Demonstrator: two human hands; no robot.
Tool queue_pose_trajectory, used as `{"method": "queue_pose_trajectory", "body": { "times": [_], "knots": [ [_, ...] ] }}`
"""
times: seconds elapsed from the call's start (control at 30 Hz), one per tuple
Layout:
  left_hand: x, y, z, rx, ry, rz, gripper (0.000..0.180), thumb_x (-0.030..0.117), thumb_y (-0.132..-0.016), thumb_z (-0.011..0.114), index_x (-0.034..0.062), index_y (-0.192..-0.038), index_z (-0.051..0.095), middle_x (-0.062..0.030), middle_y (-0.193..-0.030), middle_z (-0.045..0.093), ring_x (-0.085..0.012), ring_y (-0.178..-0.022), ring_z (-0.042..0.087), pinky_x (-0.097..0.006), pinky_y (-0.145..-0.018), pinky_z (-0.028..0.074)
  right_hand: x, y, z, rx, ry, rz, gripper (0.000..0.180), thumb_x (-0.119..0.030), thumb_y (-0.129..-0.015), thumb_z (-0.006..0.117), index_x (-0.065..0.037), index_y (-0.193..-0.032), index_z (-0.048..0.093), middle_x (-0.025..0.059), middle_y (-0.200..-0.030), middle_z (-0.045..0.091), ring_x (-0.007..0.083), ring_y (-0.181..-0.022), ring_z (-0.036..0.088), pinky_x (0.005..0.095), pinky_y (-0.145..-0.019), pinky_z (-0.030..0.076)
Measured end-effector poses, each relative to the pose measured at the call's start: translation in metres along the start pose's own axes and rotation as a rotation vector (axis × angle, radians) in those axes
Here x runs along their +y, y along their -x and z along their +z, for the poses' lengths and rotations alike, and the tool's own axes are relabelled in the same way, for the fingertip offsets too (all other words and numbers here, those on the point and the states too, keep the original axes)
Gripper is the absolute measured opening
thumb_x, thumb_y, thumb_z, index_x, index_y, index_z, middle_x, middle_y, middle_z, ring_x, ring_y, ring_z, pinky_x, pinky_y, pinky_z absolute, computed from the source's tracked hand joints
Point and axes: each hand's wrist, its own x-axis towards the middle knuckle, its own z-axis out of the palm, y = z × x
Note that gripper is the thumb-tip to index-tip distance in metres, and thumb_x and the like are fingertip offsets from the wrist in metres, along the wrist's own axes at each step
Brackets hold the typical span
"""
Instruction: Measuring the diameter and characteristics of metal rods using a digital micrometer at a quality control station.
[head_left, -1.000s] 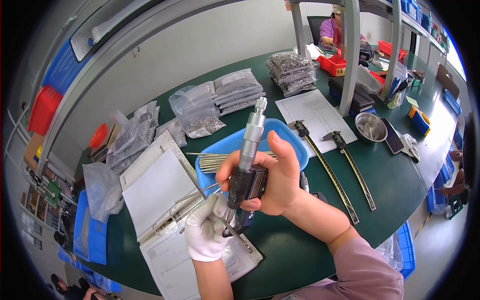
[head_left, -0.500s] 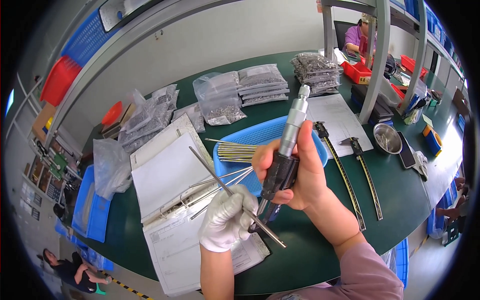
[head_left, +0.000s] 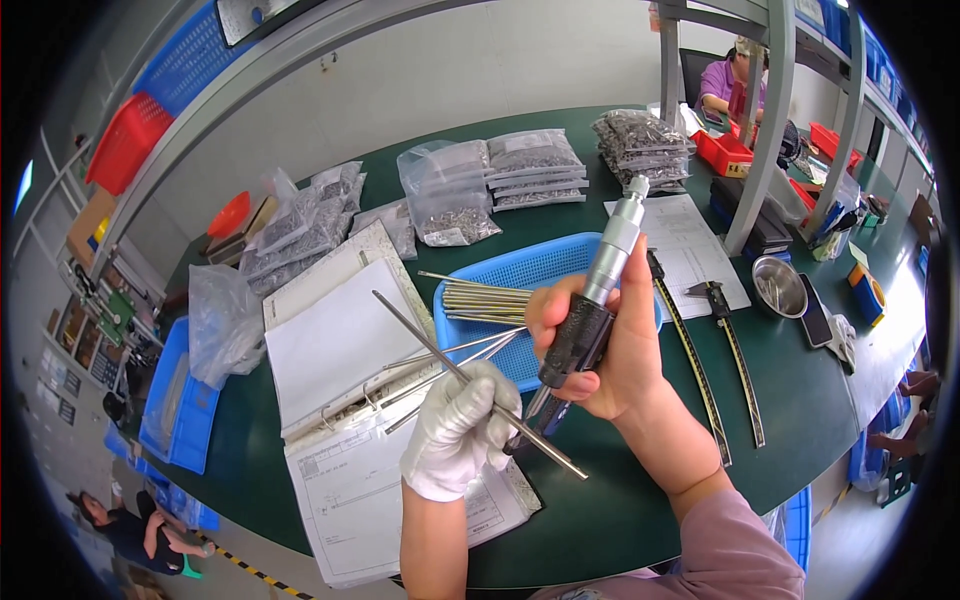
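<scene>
One thin metal rod (head_left: 470, 380) is being measured at the centre of the frame, while many more wait. The left hand (head_left: 458, 428), in a white glove, is closed around the rod near its lower end, holding it slantwise so that it runs from the white binder page up and left down to the lower middle. The bare right hand (head_left: 600, 345) grips the black body of a micrometer (head_left: 590, 310), its silver thimble pointing toward the upper right; its lower end meets the rod just beside the glove, though whether it has closed on the rod cannot be told. Behind the hands, a blue tray (head_left: 520, 275) holds a bundle of similar rods (head_left: 485, 298), and a few lie across the open binder (head_left: 340, 340). Judging by this, checking is under way, with most rods apparently left. Two long calipers (head_left: 730, 350) lie unused on the green table (head_left: 620, 510) at the right.
</scene>
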Motion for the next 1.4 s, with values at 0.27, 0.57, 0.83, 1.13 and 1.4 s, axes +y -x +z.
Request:
{"method": "queue_pose_trajectory", "body": {
  "times": [0.27,0.57,0.83,1.13,1.4],
  "knots": [
    [-0.0011,0.0010,-0.0012,0.031,-0.107,0.059,0.027,0.022,-0.081,0.054,-0.0037,-0.073,0.052,-0.0084,-0.054,0.054,-0.0109,-0.038,0.051,-0.018,-0.032,0.043,0.0009,0.0024,0.0001,-0.110,0.051,-0.047,0.080,-0.068,-0.075,0.019,0.004,-0.072,0.053,0.0139,-0.065,0.049,0.0123,-0.033,0.036,0.0194,-0.027,0.029],
    [-0.0022,0.0007,-0.0017,0.049,-0.098,0.042,0.029,0.023,-0.080,0.055,-0.0038,-0.071,0.052,-0.0079,-0.052,0.054,-0.0108,-0.037,0.051,-0.018,-0.031,0.043,-0.0024,0.0032,0.0019,-0.112,0.011,-0.017,0.071,-0.055,-0.083,0.019,0.006,-0.072,0.053,0.0165,-0.066,0.049,0.0132,-0.034,0.037,0.0200,-0.028,0.031],
    [-0.0025,0.0011,-0.0023,0.067,-0.121,0.061,0.029,0.023,-0.080,0.056,-0.0039,-0.071,0.053,-0.0083,-0.051,0.054,-0.0118,-0.036,0.051,-0.019,-0.031,0.043,-0.0004,0.0021,0.0002,-0.233,0.037,-0.082,0.072,-0.058,-0.081,0.021,0.005,-0.077,0.054,0.0157,-0.070,0.054,0.0138,-0.035,0.041,0.0204,-0.031,0.033],
    [-0.0014,0.0036,-0.0017,0.049,-0.087,0.048,0.031,0.024,-0.078,0.058,-0.0068,-0.072,0.057,-0.0106,-0.051,0.056,-0.0144,-0.035,0.052,-0.020,-0.031,0.042,-0.0023,0.0049,0.0011,-0.155,0.014,-0.110,0.067,-0.049,-0.085,0.019,0.008,-0.072,0.050,0.0179,-0.066,0.043,0.0119,-0.032,0.032,0.0194,-0.026,0.031],
    [0.0000,0.0037,0.0005,0.097,-0.144,-0.001,0.034,0.026,-0.078,0.058,-0.0072,-0.072,0.056,-0.0102,-0.050,0.055,-0.0141,-0.035,0.051,-0.019,-0.030,0.040,-0.0047,0.0075,0.0038,-0.080,0.046,-0.063,0.065,-0.045,-0.085,0.017,0.009,-0.070,0.051,0.0182,-0.065,0.045,0.0121,-0.034,0.034,0.0188,-0.027,0.031]
  ]
}}
